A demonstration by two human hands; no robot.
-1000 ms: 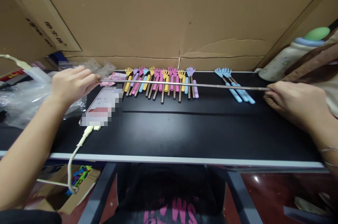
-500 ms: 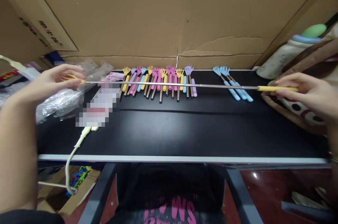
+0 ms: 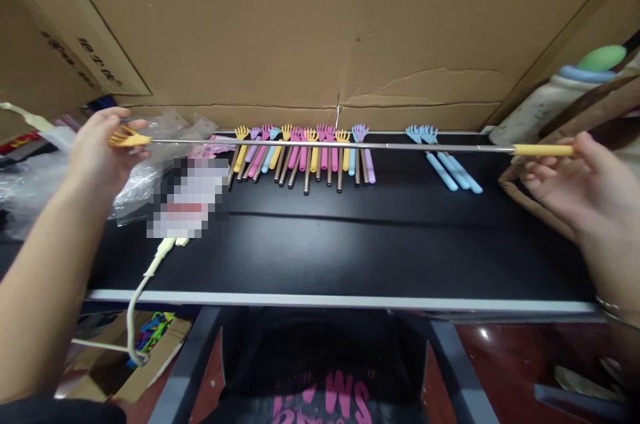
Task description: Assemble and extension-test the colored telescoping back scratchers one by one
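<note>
A yellow telescopic back scratcher (image 3: 340,145) stretches level across the view, its metal rod drawn out long. At its claw end, my left hand (image 3: 103,147) is closed on the yellow claw head. My right hand (image 3: 583,187) grips the tip of the yellow handle between thumb and fingers at the far right. Behind and below the rod, a row of collapsed back scratchers (image 3: 306,171) in yellow, purple, pink and blue lies on the black table (image 3: 320,251), claws toward the back. Apart from them, several blue back scratchers (image 3: 443,161) lie to the right.
Clear plastic bags (image 3: 135,191) lie on the left, beside a pixelated item with a pale cable (image 3: 145,277). Cardboard (image 3: 280,31) walls the back. A bottle with a green top (image 3: 545,101) leans at the right. Below the table is an open box (image 3: 135,357) of colourful pieces.
The rod has risen slightly and lengthened as my right hand moved right, now at the handle's end. My left hand has turned, showing more of the claw.
</note>
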